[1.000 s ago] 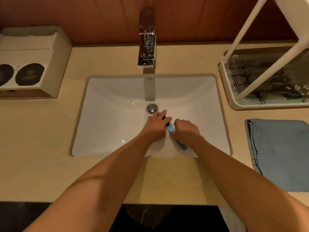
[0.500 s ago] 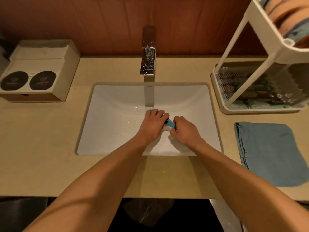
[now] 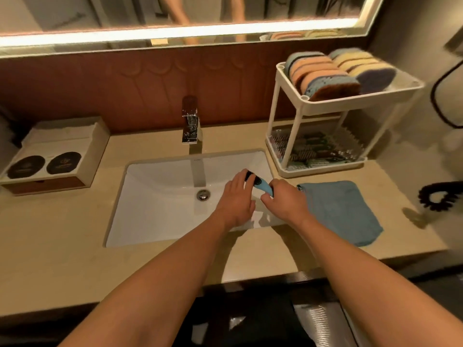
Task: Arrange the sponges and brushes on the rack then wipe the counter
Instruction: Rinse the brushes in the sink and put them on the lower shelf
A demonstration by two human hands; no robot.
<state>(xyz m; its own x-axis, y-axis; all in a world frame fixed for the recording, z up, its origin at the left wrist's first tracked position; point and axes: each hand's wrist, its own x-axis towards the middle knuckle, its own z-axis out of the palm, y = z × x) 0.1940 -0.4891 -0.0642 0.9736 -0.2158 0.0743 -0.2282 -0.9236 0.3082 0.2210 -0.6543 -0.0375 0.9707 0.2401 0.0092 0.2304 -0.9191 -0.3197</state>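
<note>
Head view: blue-handled black-bristle brush (image 3: 263, 185), mostly hidden between hands; right hand (image 3: 283, 200) grasps handle, left hand (image 3: 236, 196) covers bristles, grip indiscernible.

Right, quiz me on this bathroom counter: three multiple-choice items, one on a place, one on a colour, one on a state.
1. Where does the folded blue cloth lie?
A) on the beige counter, right of the white sink
B) inside that sink
C) on the floor

2. What colour is the handle of the black-bristled brush?
A) red
B) white
C) blue

3. What is the right hand doing?
A) gripping the brush handle
B) lying flat on the counter
C) hanging loose at the side

Answers: 1 A, the cloth lies flat on the counter beside the basin. 2 C, the visible shaft is blue. 3 A, its fingers curl round the handle over the sink.
</note>
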